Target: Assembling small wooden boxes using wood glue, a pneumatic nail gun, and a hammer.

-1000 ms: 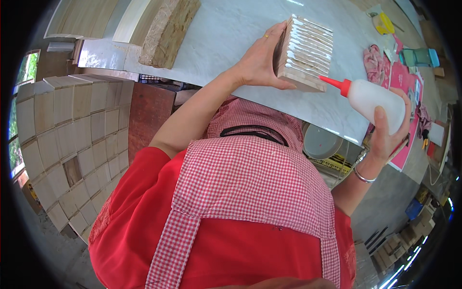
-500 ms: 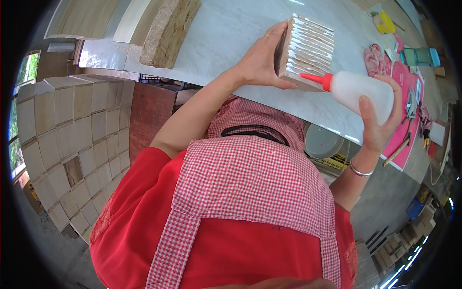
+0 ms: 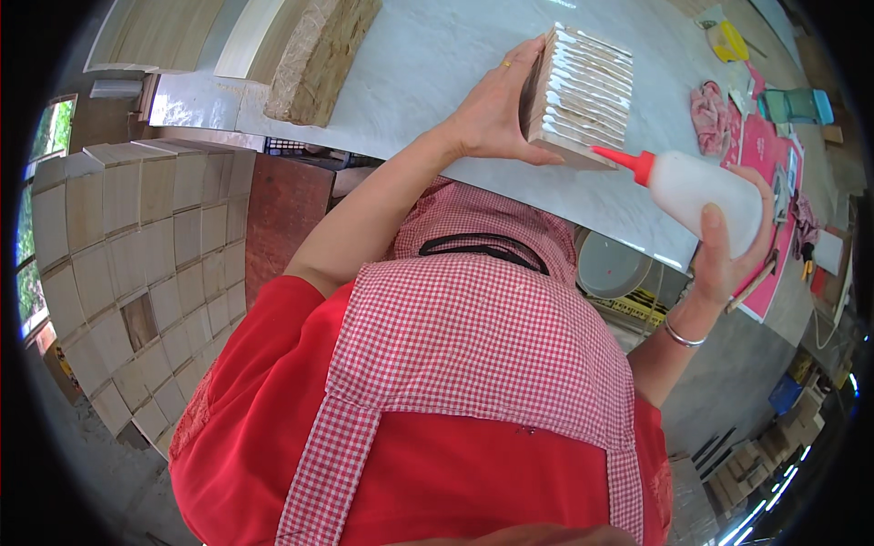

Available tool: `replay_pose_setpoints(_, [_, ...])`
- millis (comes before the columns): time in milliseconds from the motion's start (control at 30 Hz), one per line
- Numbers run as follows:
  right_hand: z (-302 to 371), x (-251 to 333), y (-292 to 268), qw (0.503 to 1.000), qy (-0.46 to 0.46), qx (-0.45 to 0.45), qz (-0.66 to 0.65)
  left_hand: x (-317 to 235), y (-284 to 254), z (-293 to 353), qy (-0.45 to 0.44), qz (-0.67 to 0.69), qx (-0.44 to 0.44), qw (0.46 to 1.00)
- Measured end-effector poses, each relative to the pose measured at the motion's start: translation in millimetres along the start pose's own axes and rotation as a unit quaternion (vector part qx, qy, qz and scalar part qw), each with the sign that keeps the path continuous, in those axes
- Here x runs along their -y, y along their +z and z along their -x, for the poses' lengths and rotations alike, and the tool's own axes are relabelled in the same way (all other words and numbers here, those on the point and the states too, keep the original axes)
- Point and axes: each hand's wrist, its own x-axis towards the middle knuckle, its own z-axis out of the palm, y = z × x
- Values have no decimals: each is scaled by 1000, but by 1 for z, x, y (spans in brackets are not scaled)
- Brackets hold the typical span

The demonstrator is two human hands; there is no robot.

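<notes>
A stack of thin wooden boards [image 3: 588, 102] stands on the white table, with lines of white glue along its upturned edges. My left hand [image 3: 501, 114] grips the stack from its left side, thumb at the near corner and fingers at the far one. In my right hand [image 3: 728, 246] is a white squeeze bottle [image 3: 708, 196] with a red nozzle, fingers wrapped round its body. The bottle lies tilted, its nozzle tip pointing left beside the near right corner of the stack.
A wrapped wooden block [image 3: 320, 68] lies on the table's left. Boxy wooden pieces [image 3: 137, 264] are piled high at left. A pink cloth [image 3: 709, 116], yellow tub [image 3: 726, 42], teal container [image 3: 792, 107] and several tools lie at right. Under the table edge sits a round basin [image 3: 612, 266].
My right hand has drawn the glue bottle slightly to the right and nearer to me, so the nozzle has moved away from the glued edges. My left hand and the boards stay put.
</notes>
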Motion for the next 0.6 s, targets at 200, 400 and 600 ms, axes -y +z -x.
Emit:
replay_pose_setpoints(200, [-4, 8, 35, 997, 13, 66, -24, -2, 2, 0, 0, -3, -3, 1000])
replay_pose_setpoints(400, [-3, 10, 28, 997, 12, 79, -16, -5, 1, 3, -6, -6, -1, 1000])
replay_pose_setpoints(600, [1, 4, -4, 998, 17, 48, 33, 0, 0, 4, -8, -4, 1, 1000])
